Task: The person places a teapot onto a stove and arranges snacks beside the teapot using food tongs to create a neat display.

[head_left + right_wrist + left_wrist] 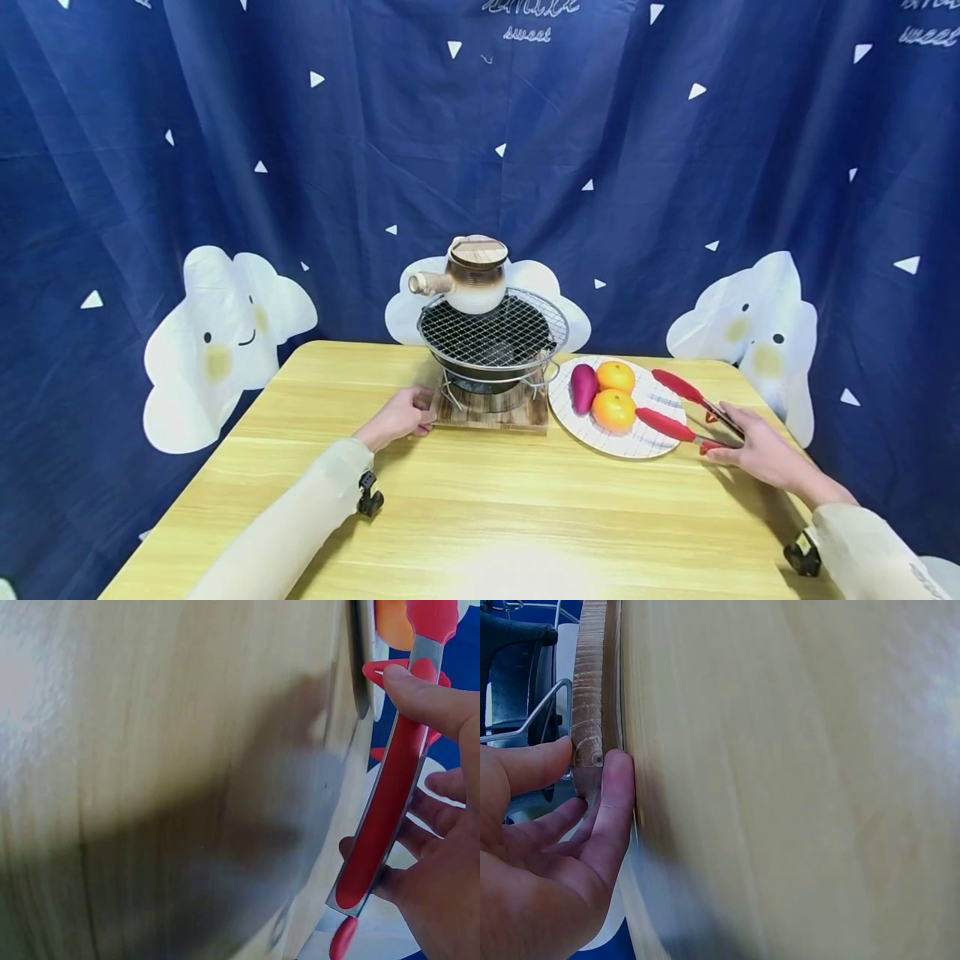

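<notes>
My left hand (401,412) pinches the near left corner of the wooden board (589,690), thumb on its upper face and fingers along its side and underside. On that board stands a small black stove with a round wire grill (517,337) on top. A clay pot (478,287) with a wooden lid and side handle sits toward the grill's back left. My right hand (772,454) holds red-tipped tongs (390,787), their arms spread. The tips reach over the right part of a plate (645,446), apart from two oranges (614,411) and a purple sweet potato (584,388).
The wooden table (480,500) extends in front of both hands. A dark blue curtain (360,167) with white clouds and triangles hangs behind it. The plate stands close beside the board's right edge.
</notes>
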`<action>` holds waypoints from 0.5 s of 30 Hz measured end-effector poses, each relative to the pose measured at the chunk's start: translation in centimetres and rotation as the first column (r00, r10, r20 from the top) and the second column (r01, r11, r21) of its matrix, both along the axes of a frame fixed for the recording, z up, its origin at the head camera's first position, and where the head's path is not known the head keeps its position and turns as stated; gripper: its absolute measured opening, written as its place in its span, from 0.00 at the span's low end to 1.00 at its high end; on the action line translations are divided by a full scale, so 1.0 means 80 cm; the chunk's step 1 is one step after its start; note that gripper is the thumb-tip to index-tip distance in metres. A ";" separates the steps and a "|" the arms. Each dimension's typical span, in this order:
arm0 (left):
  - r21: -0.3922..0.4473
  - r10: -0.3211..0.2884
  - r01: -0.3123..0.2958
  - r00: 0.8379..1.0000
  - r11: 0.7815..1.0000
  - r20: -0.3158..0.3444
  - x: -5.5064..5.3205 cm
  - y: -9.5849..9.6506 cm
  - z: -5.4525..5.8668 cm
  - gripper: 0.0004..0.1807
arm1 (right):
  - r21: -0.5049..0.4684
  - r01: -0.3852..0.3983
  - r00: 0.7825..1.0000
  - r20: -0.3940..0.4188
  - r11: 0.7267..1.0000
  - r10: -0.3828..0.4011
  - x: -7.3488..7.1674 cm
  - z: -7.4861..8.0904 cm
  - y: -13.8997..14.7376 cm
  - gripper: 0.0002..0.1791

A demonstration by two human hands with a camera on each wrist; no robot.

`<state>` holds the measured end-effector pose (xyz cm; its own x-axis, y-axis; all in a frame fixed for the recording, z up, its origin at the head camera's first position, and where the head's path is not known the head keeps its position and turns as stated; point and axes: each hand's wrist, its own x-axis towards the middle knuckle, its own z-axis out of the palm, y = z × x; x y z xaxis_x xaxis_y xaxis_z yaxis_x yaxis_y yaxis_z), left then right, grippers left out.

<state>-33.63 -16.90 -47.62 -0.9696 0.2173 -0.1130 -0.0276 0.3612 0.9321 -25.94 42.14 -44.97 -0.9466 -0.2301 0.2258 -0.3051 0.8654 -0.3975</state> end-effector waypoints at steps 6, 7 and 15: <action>0.005 -0.002 0.002 1.000 1.000 0.001 0.000 0.000 -0.001 0.31 | 0.022 0.029 0.999 0.022 0.999 -0.030 0.000 0.005 -0.001 0.58; 0.006 -0.002 0.002 1.000 1.000 0.001 0.000 0.000 -0.001 0.30 | 0.025 0.030 0.999 0.011 0.999 -0.030 0.000 0.005 -0.001 0.57; -0.003 -0.004 0.004 1.000 1.000 -0.013 -0.001 0.000 -0.002 0.30 | 0.031 0.036 0.998 -0.046 0.999 -0.035 0.000 0.009 -0.006 0.43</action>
<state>-33.68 -16.88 -47.79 -0.9700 0.2211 -0.1014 -0.0144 0.3639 0.9313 -25.94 41.63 -44.25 -0.9432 -0.2043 0.2619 -0.2913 0.8878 -0.3563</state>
